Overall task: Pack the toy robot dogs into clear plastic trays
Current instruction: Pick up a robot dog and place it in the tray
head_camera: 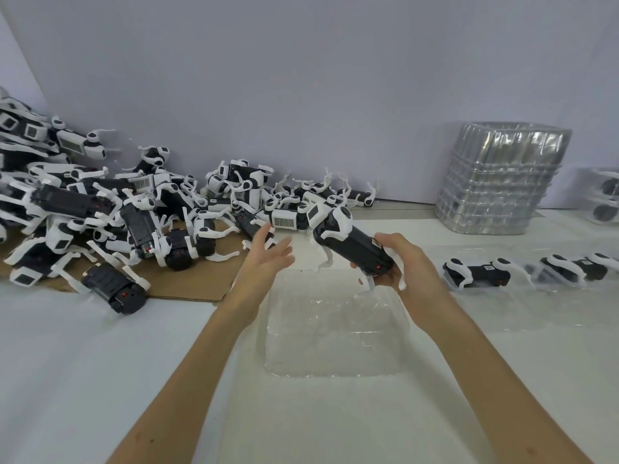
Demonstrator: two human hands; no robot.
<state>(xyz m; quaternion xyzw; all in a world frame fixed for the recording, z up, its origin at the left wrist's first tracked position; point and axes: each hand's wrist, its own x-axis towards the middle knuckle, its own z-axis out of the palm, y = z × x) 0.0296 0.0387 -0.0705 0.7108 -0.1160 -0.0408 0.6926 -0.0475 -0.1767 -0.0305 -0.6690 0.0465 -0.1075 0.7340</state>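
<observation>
Black-and-white toy dog (351,242): held in the air above the far edge of the clear tray (331,333), tilted, white legs dangling.
Right hand (398,262): fingers curled round the dog's rear end; we see a grip on that one end only.
Left hand (268,259): fingers straight and apart, holding nothing, just beside the dog's front.
Slip risk: we judge the front-heavy body could twist out of that one-end hold before the left hand steadies it.
Leg risk: thin legs may snag the tray rim or bend if the dog goes in crooked.
Tray risk: light and unheld, so it may skid when pressed; we can't read its moulding.
Packed dogs (475,271): to the right, lying in trays.
Tray stack (502,179): far right, against the wall (301,78).
Loose pile (100,209): left, tangled, on brown cardboard (187,286).
Table (100,363): white, smooth.
Wall: plain pale grey.
</observation>
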